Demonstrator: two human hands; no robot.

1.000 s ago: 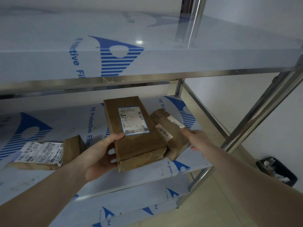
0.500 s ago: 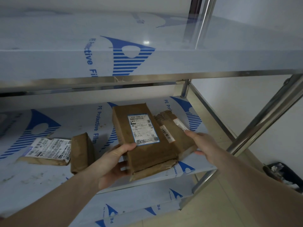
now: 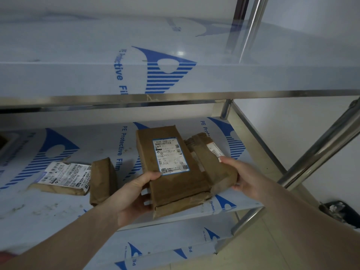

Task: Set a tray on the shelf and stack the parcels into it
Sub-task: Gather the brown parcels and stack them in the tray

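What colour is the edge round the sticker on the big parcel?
Blue, round the white label on the brown parcel; head view.

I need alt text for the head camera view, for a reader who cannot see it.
Two bare hands hold brown parcels over the middle shelf of a steel rack: the left hand grips a large parcel with a white label, the right hand a smaller parcel beside it. Two more parcels, a flat one and a small one, lie on the shelf to the left.

Two bare forearms, sleeveless, left hand (image 3: 134,197) and right hand (image 3: 244,178) ungloved.
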